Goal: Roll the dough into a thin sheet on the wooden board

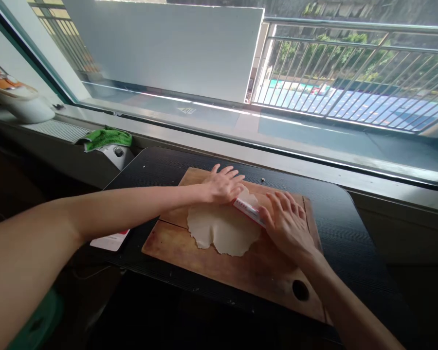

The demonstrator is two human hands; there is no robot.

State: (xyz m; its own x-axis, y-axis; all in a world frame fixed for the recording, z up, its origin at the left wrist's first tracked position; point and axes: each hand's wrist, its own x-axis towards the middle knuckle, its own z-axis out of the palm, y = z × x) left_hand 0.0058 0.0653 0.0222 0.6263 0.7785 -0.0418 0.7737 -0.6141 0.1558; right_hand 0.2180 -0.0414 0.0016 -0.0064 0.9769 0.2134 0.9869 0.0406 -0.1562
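Note:
A thin, ragged-edged sheet of pale dough (224,231) lies on the wooden cutting board (190,255). Across its far part rests a narrow white roller-like thing with red print (251,212), slanting down to the right; its exact kind cannot be made out. My left hand (224,184) lies over the thing's left end, palm down, fingers spread. Over its right end is my right hand (286,223), flat with fingers stretched out. Both palms hide the ends of the thing. A small piece of the dough shows beyond it, between my hands.
The board lies on a black table (343,233), its round hole (300,290) near the front right. A white-and-red card (110,240) is at the table's left edge. Behind, a green cloth (108,139) and a white pot (31,104) sit by the window ledge (219,138).

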